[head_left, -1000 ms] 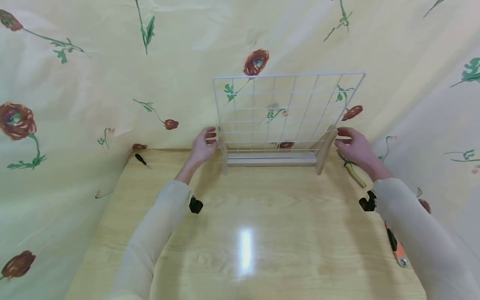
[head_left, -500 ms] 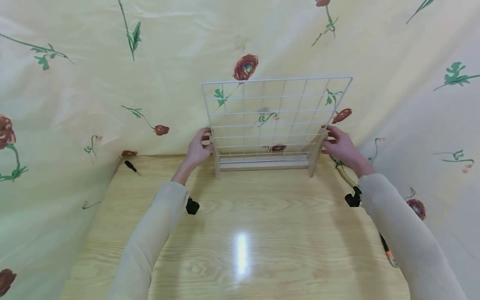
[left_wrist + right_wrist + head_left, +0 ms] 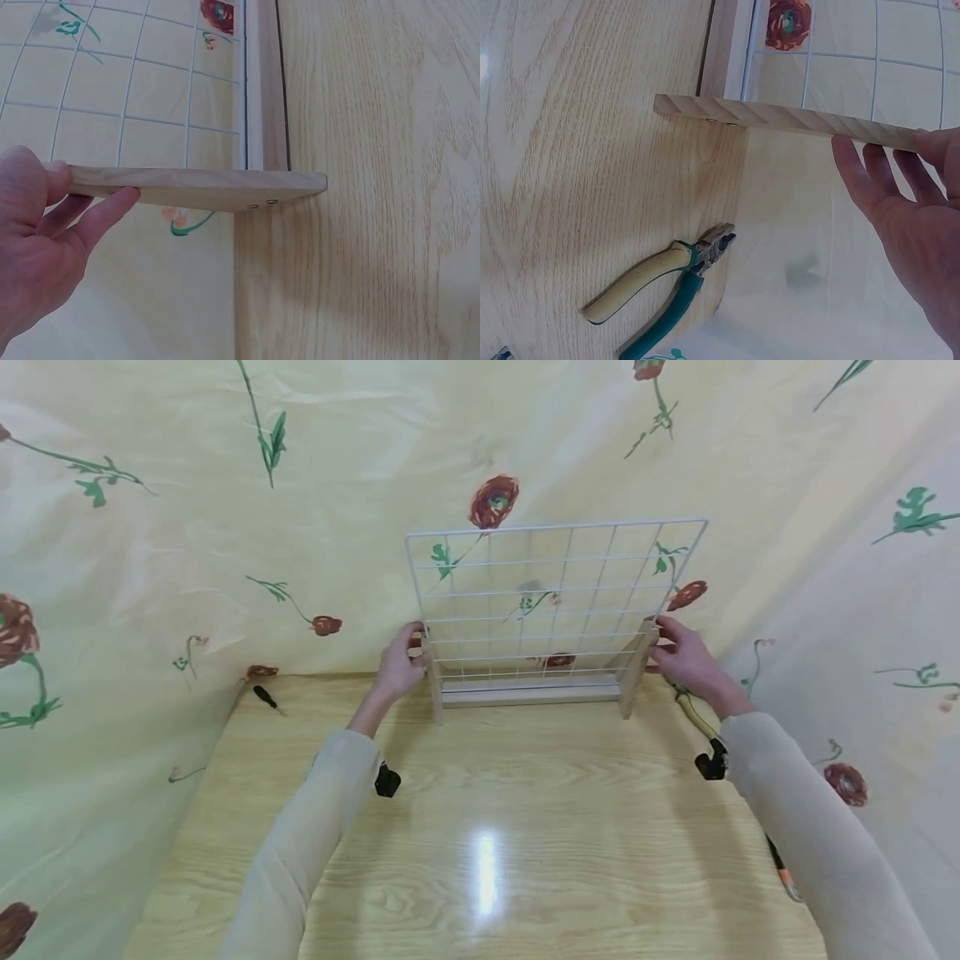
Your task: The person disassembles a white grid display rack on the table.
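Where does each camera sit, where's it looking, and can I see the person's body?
Head: on the person's head, looking forward and down at the white rectangular wire grid; both pale-sleeved arms, left grip and right grip show.
Left wrist: on that wrist, looking at the pale wooden left side board; left grip shows.
Right wrist: on that wrist, looking at the pale wooden right side board, plus metal pliers with cream and green handles; right grip shows.
Shared: both wrist views show the grid.
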The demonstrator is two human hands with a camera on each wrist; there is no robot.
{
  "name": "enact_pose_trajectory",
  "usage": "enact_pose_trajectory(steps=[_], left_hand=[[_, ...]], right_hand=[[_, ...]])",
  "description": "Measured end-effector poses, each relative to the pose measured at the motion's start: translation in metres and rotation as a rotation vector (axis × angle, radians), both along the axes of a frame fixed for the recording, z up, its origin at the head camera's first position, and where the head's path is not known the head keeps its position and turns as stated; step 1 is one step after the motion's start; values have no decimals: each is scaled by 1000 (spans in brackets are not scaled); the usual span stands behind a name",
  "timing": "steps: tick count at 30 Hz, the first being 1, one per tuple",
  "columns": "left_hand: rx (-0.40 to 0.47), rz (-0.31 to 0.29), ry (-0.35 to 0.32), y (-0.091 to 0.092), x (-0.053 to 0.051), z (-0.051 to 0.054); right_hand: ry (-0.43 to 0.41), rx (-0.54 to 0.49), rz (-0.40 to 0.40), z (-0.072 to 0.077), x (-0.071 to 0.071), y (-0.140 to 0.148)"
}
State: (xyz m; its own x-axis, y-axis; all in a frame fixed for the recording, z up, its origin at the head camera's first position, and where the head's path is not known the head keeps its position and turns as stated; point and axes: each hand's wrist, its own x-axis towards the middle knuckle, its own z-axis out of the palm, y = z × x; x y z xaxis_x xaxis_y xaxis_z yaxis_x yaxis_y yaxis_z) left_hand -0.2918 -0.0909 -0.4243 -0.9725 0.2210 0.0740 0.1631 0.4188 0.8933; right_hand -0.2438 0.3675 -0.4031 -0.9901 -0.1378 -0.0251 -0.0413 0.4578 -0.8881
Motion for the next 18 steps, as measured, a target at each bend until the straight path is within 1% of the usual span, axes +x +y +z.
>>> enact_pose_trajectory(steps=[3,7,13,18], left_hand=[[-30,17,20,0,1,-1],[-56,25,31,0,3,-2],[-84,19,54,-2,9,-6],[-81,12,62,-3,15,-8]], right_hand=[[19,24,-2,-1,-1,-2],[43,23,11,-2,1,-2],[34,23,21,-3,5,-3],[26,8,38,-5,8,-2]])
